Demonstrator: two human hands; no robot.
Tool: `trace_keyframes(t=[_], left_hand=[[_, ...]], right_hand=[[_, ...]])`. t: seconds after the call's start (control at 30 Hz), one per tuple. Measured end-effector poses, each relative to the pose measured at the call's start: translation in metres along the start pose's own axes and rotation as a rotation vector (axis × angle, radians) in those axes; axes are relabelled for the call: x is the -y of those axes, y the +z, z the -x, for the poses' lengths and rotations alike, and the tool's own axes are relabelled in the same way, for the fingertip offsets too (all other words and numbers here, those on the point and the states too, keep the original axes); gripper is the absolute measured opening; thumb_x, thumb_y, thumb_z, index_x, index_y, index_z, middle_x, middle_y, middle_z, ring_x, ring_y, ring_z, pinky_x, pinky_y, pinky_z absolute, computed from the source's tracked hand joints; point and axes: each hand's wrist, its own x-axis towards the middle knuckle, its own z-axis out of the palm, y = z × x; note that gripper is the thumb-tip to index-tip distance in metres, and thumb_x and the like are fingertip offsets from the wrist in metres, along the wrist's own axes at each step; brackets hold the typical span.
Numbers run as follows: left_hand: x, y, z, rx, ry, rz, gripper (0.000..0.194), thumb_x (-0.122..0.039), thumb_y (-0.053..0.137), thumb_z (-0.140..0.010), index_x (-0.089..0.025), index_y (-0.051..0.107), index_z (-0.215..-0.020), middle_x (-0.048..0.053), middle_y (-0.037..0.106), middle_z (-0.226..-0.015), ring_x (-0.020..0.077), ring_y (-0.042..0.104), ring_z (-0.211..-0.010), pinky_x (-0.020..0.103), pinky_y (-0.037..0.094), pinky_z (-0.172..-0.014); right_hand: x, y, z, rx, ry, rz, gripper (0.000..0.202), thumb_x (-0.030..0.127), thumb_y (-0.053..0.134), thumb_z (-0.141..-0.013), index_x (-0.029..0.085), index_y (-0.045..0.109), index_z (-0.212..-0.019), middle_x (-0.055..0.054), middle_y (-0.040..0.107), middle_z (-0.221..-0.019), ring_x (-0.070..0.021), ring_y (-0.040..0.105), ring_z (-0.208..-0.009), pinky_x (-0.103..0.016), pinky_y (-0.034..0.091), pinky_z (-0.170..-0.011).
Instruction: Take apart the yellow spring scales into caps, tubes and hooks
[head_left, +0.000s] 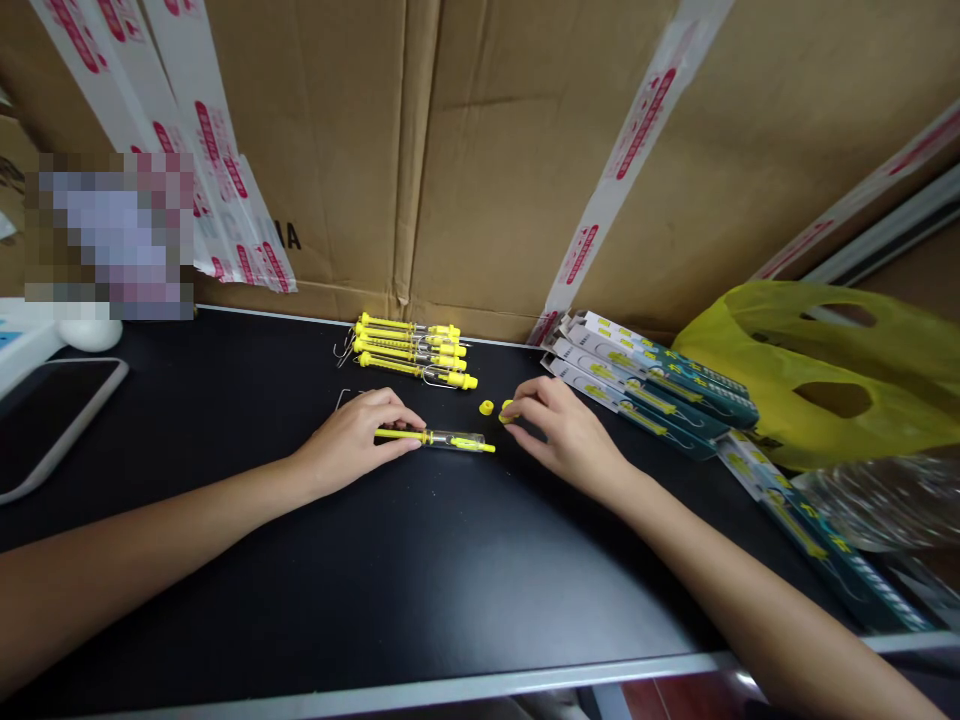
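My left hand (367,435) is closed round one end of a tubular spring scale (454,441) with a clear barrel and yellow inner parts. Its bare yellow tip points right, just above the black tabletop. To the right, the fingers of my right hand (559,425) pinch a small yellow cap (508,411), partly hidden by the fingertips. A second yellow cap (487,408) lies on the table just left of them. Behind my left hand, a bent wire hook (343,396) partly shows. Farther back, several yellow spring scales (412,350) with metal hooks lie side by side.
Printed boxes (637,380) are stacked at the right, with another box (817,530) nearer the front edge. Beyond them are a yellow plastic bag (750,340) and a clear plastic bottle (877,500). A phone (56,420) lies left. Large cardboard (495,180) stands behind.
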Motion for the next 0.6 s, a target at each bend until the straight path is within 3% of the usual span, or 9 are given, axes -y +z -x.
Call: trace_keyframes(t=[0.17,0.47,0.6], left_hand=[[-0.0014,0.0010,0.0009,0.005,0.019,-0.085,0.018,-0.032,0.056,-0.086,-0.025,0.065,-0.101,0.002,0.058,-0.095,0.0173,0.054,-0.092,0.034,0.043,-0.084],[-0.0031,0.0008,0.0029,0.008,0.047,-0.180,0.023,-0.035,0.057,-0.085,-0.026,0.062,-0.106,0.002,0.057,-0.098,0.0191,0.052,-0.092,0.036,0.042,-0.084],[-0.0033,0.0014,0.0031,0.016,0.040,-0.201,0.023,-0.034,0.056,-0.086,-0.026,0.062,-0.107,0.002,0.057,-0.098,0.0191,0.052,-0.093,0.036,0.041,-0.085]], right_hand=[[0.0038,0.0072,-0.0009,0.120,-0.122,0.268,0.020,0.020,0.043,-0.093,0.019,0.063,-0.097,-0.012,0.055,-0.111,-0.0242,0.049,-0.091,-0.036,0.039,-0.073],[0.0043,0.0060,-0.0015,0.115,-0.145,0.223,0.026,0.014,0.046,-0.089,0.020,0.061,-0.109,-0.012,0.055,-0.112,-0.0248,0.048,-0.093,-0.037,0.039,-0.074],[0.0103,0.0014,0.0015,0.090,-0.110,0.128,0.021,0.019,0.049,-0.087,0.019,0.063,-0.102,-0.010,0.056,-0.106,-0.0230,0.049,-0.088,-0.036,0.041,-0.075]])
